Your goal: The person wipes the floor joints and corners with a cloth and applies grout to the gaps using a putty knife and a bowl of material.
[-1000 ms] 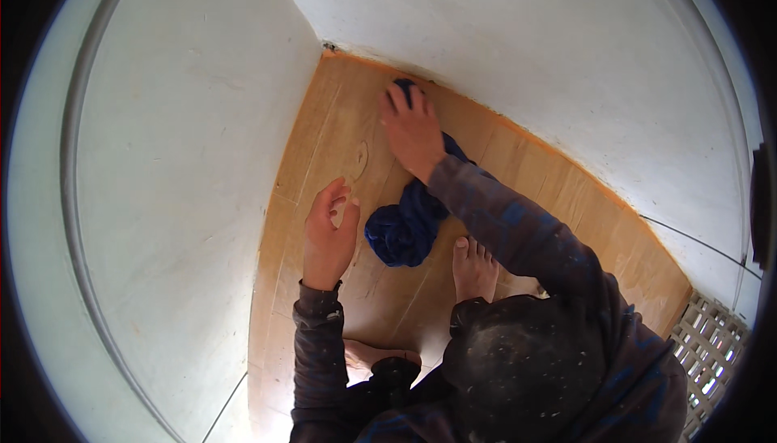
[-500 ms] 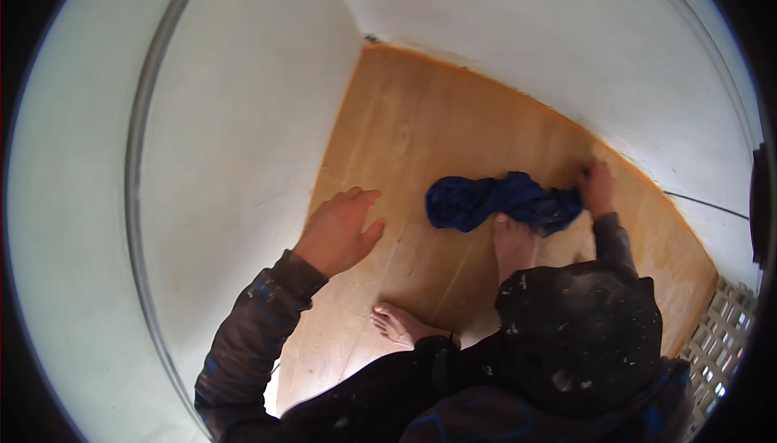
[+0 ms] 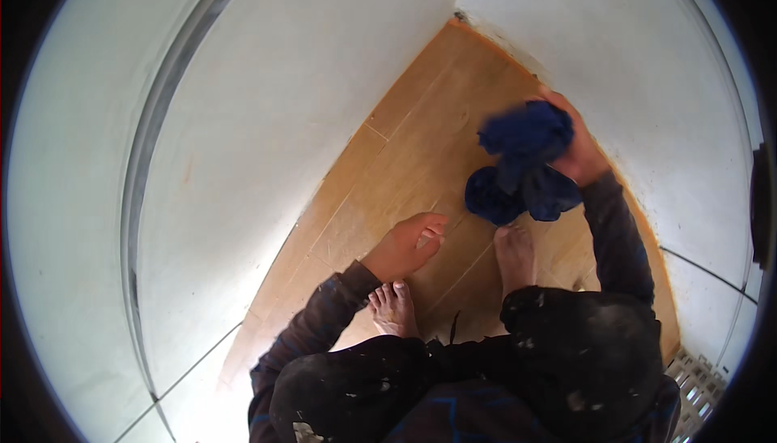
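Observation:
A dark blue cloth hangs bunched and folded over the wooden-plank floor, its lower folds down by the toes of my right foot. My right hand grips its upper part from the right side, close to the right wall; the fingers are partly behind the fabric. The raised part of the cloth is blurred. My left hand is held above the floor near my left foot, loosely curved and empty, with a gap between thumb and fingers.
White walls stand at left and right, meeting in a far corner. My bare left foot and right foot are on the wooden floor. A pale slatted plastic item sits at the lower right.
My right hand has taken hold of the cloth and lifted part of it from the floor. My left hand has moved right and its fingers have curled. My left foot and the view have shifted.

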`<state>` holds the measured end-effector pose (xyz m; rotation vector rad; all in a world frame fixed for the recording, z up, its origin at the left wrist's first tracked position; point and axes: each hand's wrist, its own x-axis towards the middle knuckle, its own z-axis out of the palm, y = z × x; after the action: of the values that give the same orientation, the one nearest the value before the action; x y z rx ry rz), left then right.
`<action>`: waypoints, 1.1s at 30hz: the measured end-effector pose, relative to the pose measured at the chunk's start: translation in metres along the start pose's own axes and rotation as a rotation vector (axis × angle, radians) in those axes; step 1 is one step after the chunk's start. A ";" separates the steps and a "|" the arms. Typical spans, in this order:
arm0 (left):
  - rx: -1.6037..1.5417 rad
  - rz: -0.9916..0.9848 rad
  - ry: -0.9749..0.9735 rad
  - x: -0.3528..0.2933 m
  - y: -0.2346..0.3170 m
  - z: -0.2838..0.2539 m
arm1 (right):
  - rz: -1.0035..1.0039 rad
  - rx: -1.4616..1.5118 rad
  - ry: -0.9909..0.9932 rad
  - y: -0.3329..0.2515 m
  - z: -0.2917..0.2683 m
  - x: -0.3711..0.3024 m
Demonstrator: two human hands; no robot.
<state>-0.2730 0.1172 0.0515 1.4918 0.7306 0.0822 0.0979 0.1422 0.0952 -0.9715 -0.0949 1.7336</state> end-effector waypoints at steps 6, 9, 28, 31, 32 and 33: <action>-0.203 -0.089 0.233 -0.040 -0.020 0.007 | -0.032 -0.743 -0.166 0.021 0.022 0.148; -0.231 -0.172 0.430 -0.065 -0.033 -0.002 | -0.745 -1.467 0.165 0.052 0.010 0.182; -0.341 -0.042 0.602 -0.091 -0.106 -0.041 | -1.164 -1.702 0.586 0.123 0.017 0.237; -0.242 -0.158 0.505 -0.098 -0.101 -0.050 | -1.062 -1.825 0.375 0.179 0.054 0.193; -0.210 -0.086 0.478 -0.096 -0.101 -0.054 | -1.132 -1.769 0.330 0.199 0.064 0.176; -0.165 -0.041 0.506 -0.094 -0.099 -0.057 | -1.149 -1.731 0.284 0.221 0.073 0.157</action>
<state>-0.4127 0.1098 0.0027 1.3061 1.1291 0.4909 -0.1287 0.2113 -0.0554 -1.7284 -1.7607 0.0763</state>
